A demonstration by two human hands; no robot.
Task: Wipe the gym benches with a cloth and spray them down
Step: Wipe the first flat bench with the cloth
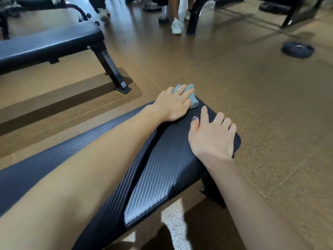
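1. Nearest the camera, two bare forearms reach forward over the black padded table [158,174], its textured top running from the lower left up to a rounded far end.
2. Left hand [173,104] – at the far-left corner of the table's end, palm down on a teal cloth [191,92]; the fingers [180,90] lie spread and nearly straight over the cloth, pressing it to the pad rather than curling round it. The cloth sits right at the table's far edge, part of it showing past the fingertips.
3. Right hand [212,136] – flat on the table's right edge, just beside the left hand but apart from the cloth; its fingers are straight, slightly fanned, holding nothing.
4. Left of the table, well apart, a second black bench [45,46] stands on the brown floor [234,83].
5. Beyond the table's far end, a person's white shoes [177,27] and a dumbbell [163,18] are on the floor.
6. Far right of the table, a black weight plate [297,49] lies flat on the floor.
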